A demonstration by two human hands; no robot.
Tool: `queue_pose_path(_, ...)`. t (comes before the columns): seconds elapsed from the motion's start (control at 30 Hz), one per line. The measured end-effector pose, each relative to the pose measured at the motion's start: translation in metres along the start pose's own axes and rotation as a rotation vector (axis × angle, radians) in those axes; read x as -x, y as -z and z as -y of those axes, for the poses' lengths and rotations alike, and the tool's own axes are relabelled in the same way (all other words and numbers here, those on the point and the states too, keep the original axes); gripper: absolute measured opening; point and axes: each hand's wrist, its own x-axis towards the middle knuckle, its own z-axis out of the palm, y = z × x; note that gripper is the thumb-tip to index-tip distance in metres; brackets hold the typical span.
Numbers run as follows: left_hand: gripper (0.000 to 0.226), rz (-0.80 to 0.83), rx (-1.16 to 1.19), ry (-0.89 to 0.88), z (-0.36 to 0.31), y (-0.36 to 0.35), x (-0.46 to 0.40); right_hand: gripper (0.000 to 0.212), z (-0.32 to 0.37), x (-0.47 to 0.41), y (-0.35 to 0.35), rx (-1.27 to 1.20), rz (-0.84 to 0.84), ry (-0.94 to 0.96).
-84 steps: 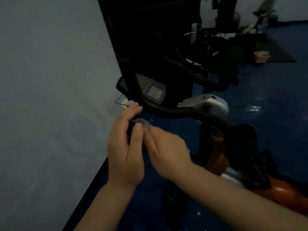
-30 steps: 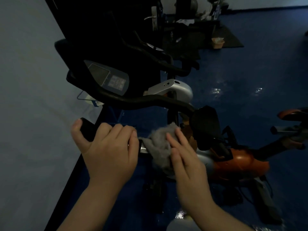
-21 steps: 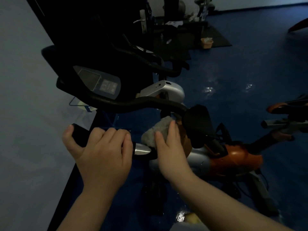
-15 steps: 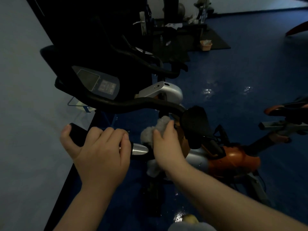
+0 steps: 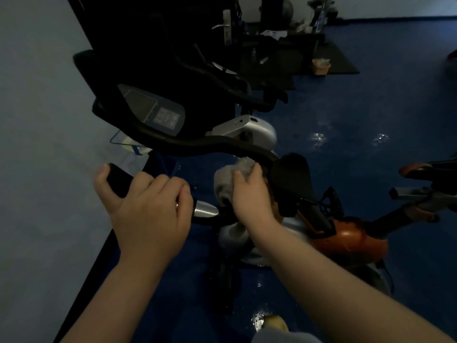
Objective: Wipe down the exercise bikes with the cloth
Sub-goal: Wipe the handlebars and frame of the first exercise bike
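**A:** Where is the cloth point(image 5: 228, 179) sitting?

**B:** It is bunching, grey, under the right hand point(image 5: 249, 194), against the middle of the nearest bike point(image 5: 346, 238), just below the curving black handlebar point(image 5: 210, 144) and beside a black pad point(image 5: 291, 179).

**A:** How far is the wiping getting?

**B:** Judging from this view, it is going on at the centre of this bike's bars. Nothing is showing which parts are already clean; the room is dim. The console point(image 5: 158, 112), the orange body and the seat are looking untouched by the cloth right now. A second bike point(image 5: 235, 90) is standing behind, and part of another point(image 5: 425, 189) is showing at the right, so most of the job is probably remaining.

**A:** What are the hands doing?

**B:** The right hand is pressing the cloth down, fingers curling over its top. The left hand point(image 5: 146, 206) is wrapping closed around the near black grip point(image 5: 118, 179), thumb hooking its end, apparently steadying the bike.

**A:** Anything else?

**B:** Blue floor point(image 5: 371, 107), and a pale wall point(image 5: 37, 144) on the left.
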Motion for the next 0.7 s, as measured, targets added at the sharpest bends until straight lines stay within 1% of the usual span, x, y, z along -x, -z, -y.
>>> queue_pose_path(0.07,0.035,0.017,0.006,-0.003,-0.001,0.002,0.001,0.053,-0.011,0.037,-0.008,0.057,0.035,0.145)
queue_pose_path(0.17,0.026,0.02,0.081,-0.046,0.002,0.006,0.001,0.051,-0.02,0.072,-0.014,0.249,0.119,0.47)
queue_pose_path(0.2,0.023,0.005,0.142,-0.055,0.005,0.009,0.001,0.049,-0.018,0.068,-0.006,0.302,0.177,0.545)
queue_pose_path(0.27,0.022,-0.043,0.31,-0.058,0.016,0.016,0.0,0.045,-0.013,0.049,0.016,0.393,0.294,0.634)
queue_pose_path(0.3,0.023,-0.069,0.393,-0.039,0.022,0.021,-0.001,0.043,-0.012,0.041,0.026,0.455,0.314,0.677)
queue_pose_path(0.37,0.028,-0.117,0.501,0.084,0.032,0.028,0.0,0.042,-0.015,0.038,0.029,0.556,0.274,0.719)
queue_pose_path(0.43,0.033,-0.118,0.637,0.275,0.034,0.03,0.004,0.042,-0.008,0.046,0.008,0.614,0.194,0.711)
queue_pose_path(0.5,0.037,-0.083,0.812,0.449,0.029,0.029,0.01,0.049,0.011,0.052,-0.022,0.683,0.204,0.752)
queue_pose_path(0.53,0.039,-0.069,0.885,0.507,0.027,0.028,0.012,0.051,0.02,0.05,-0.033,0.703,0.225,0.809)
queue_pose_path(0.63,0.042,-0.044,1.0,0.563,0.026,0.028,0.02,0.045,0.025,0.038,-0.037,0.696,0.352,0.932)
queue_pose_path(0.7,0.044,-0.012,1.065,0.569,0.029,0.031,0.021,0.052,0.019,0.04,-0.021,0.706,0.403,0.924)
